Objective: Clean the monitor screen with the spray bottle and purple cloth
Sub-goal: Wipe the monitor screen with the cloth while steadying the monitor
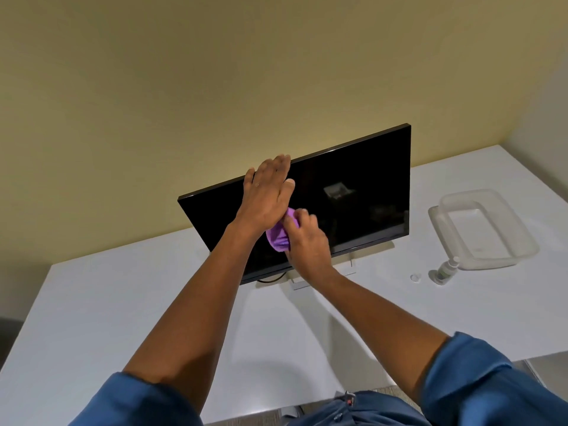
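Purple cloth [278,239], gripped by right hand [307,241], touches monitor [353,204] centre-frame; left hand [266,192], seemingly straight-fingered, rests on its top edge.

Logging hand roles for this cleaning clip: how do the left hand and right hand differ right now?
The left hand lies with fingers extended over the top edge of the monitor; the right hand curls its fingers round the purple cloth. The left hand sits high; the right hand is lower, at mid-screen, cloth against the glass. Both are bare and at the monitor's left half.
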Motion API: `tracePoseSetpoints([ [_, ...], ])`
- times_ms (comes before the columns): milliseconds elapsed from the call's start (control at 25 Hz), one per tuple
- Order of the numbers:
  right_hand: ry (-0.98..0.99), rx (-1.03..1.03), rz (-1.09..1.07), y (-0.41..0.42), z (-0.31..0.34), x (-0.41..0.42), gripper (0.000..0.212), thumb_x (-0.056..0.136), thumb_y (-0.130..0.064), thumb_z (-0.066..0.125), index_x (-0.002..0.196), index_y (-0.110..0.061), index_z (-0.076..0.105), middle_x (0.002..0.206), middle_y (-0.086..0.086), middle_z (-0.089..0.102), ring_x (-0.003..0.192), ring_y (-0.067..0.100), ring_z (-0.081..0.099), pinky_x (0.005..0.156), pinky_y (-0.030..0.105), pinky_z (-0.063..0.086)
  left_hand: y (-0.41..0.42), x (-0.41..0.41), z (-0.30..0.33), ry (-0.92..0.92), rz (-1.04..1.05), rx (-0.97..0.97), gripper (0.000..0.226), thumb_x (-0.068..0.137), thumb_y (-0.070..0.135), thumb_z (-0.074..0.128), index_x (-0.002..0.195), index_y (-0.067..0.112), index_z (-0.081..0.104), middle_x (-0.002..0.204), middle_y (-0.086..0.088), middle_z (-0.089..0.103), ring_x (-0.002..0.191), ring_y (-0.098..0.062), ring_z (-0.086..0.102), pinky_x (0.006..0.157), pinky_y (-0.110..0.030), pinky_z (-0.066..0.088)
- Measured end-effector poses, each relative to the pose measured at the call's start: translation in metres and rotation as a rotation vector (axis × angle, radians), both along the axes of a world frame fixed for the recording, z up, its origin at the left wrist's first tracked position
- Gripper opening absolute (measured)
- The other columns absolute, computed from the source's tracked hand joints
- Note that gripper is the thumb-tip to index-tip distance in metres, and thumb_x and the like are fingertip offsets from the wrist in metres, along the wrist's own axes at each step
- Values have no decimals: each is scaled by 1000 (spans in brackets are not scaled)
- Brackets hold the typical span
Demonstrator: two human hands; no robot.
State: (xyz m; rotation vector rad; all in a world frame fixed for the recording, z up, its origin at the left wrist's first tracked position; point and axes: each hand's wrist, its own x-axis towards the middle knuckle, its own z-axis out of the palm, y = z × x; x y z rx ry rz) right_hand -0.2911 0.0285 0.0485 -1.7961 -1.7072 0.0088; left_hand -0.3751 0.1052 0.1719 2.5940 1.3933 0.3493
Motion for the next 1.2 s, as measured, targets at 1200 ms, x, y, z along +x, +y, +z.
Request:
tracePoseSetpoints([
  [1200, -50, -223, -8, -28, -56, 27, 64, 63, -9, 83, 118, -20, 52, 109, 9, 51, 87, 28, 56, 51, 36, 55, 0, -134, -32, -63, 201, 308, 64, 93, 18, 54, 151, 10, 29, 157, -17, 31, 149, -36, 18, 121, -50, 11],
])
